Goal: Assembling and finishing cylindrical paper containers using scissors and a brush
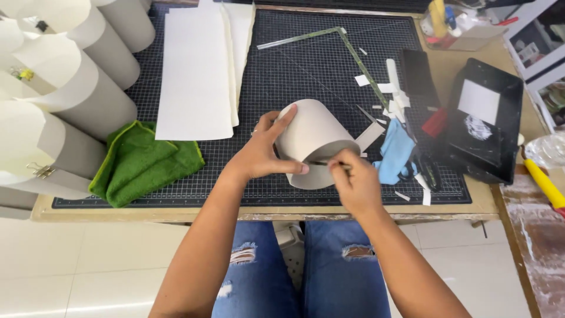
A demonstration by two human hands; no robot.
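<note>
Item: rolled grey paper cylinder (312, 141), tilted above the black cutting mat (294, 65); your left hand (262, 154) grips its side, fingers spread; your right hand (353, 179) pinches a thin tool (329, 164) at its rim. Step judged: working the seam edge; next calls for steady cylinder support. Nearby: green cloth (147, 162), blue cloth (394, 153), paper sheets (197, 70).

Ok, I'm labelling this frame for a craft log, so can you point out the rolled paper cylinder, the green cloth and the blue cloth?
rolled paper cylinder (312, 132): head view, on its curved outer wall.
green cloth (147, 162): head view, on the middle of the folded towel.
blue cloth (394, 150): head view, on its upper middle.
</note>
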